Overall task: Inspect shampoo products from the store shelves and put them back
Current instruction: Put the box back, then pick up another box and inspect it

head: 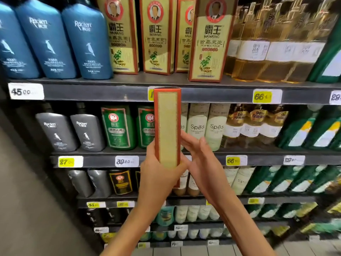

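Note:
A tall shampoo box [167, 126], cream with a red-orange border, stands upright in front of the shelves with its narrow side turned to me. My left hand [156, 174] grips its lower part from the left and below. My right hand [199, 159] lies against the box's right side with straight fingers touching it. Matching cream and red boxes [210, 39] stand in a row on the top shelf [110, 93], just above the held box.
Blue bottles [86, 39] fill the top shelf's left, amber bottles [262, 52] its right. The second shelf [267, 159] carries grey bottles [86, 133], green bottles [119, 128] and pale Spes bottles [215, 126]. Lower shelves carry more bottles. Grey floor [27, 200] lies at the left.

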`<state>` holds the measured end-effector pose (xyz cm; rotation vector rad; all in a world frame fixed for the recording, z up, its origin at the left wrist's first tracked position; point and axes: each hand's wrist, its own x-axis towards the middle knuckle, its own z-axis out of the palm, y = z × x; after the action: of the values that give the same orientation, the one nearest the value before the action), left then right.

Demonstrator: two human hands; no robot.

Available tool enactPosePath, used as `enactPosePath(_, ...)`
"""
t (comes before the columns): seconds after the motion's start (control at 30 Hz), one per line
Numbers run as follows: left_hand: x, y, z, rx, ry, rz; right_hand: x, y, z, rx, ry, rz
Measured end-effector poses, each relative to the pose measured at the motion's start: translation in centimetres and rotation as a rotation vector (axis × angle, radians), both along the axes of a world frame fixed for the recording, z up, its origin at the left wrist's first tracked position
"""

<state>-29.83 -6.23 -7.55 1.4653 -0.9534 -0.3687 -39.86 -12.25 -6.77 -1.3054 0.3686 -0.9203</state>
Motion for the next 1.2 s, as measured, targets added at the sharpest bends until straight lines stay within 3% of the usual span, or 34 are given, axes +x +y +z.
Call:
enactPosePath(0.1,1.1,0.4,0.0,0.008,0.024,0.021,-0.4,-0.6,-0.6,-0.122,0.161,-0.056)
enactPosePath(0.17,2.3,1.0,0.4,-0.018,0.249,-0.147,-0.5,-1.6,-0.5,-0.148,0.249,-0.11)
enactPosePath(0.27,3.2,2.0,0.0,-0.008,0.611,-0.488,-0.2,-2.6,-0.3,0.026,0.141,0.127)
enactPosePath(0.33,3.2,2.5,-0.4,0.025,0.69,-0.612,0.1,-2.3,-0.2,0.188,0.006,0.223)
enactPosePath(0.4,3.1,2.5,-0.9,0.028,0.686,-0.631,0.5,-2.0,-0.5,0.284,-0.04,0.191)
enactPosePath(0.47,2.9,2.3,-1.7,0.055,0.582,-0.515,0.8,-1.7,-1.0,0.299,-0.018,0.085)
enactPosePath(0.57,2.2,3.0,-2.9,0.096,0.025,-0.16,1.3,-1.4,-1.4,0.195,0.117,-0.165)
enactPosePath(0.63,1.0,3.5,-2.8,0.097,-0.146,-0.179,1.7,-1.0,-1.4,0.099,0.195,-0.247)
enactPosePath(0.77,-0.2,2.5,-2.4,0.127,0.043,-0.171,1.9,0.1,-1.0,0.054,0.2,-0.108)
enactPosePath(0.83,0.2,2.3,-2.3,0.039,0.28,-0.175,1.4,0.4,-1.1,-0.057,0.22,-0.023)
enactPosePath(0.9,1.0,2.7,-2.7,-0.014,0.546,-0.327,1.1,0.6,-1.6,-0.12,0.274,-0.072)
enactPosePath(1.0,1.8,3.7,-3.3,-0.032,0.78,-0.51,0.6,0.6,-2.2,0.136,0.311,-0.031)
enactPosePath(1.07,1.9,4.0,-3.7,-0.02,0.794,-0.538,0.3,0.5,-2.2,0.335,0.285,0.131)
enactPosePath(1.2,2.6,4.4,-4.4,0.074,0.663,-0.508,0.5,0.0,-3.2,0.406,0.262,0.156)
